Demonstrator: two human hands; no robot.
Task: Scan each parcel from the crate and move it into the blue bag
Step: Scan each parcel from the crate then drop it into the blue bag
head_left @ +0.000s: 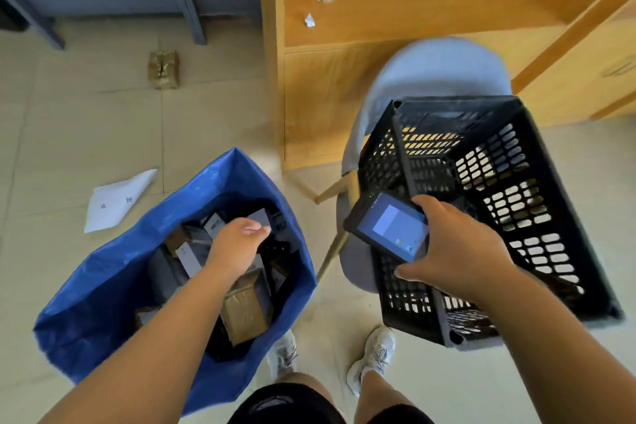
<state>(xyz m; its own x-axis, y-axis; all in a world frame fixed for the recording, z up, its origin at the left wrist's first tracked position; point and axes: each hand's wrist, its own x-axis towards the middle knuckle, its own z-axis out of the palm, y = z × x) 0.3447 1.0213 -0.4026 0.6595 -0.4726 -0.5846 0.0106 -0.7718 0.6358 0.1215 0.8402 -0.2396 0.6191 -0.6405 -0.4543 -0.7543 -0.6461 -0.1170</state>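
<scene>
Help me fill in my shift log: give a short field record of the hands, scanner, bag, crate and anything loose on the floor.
left hand: over the open bag, fingers loosely curled, nothing visibly held
right hand: grips the scanner, screen lit, above the crate's near side
blue bag: on the floor, open, several parcels inside
crate: black, on a grey chair; no parcel visible inside
floor: brown package, white envelope
</scene>
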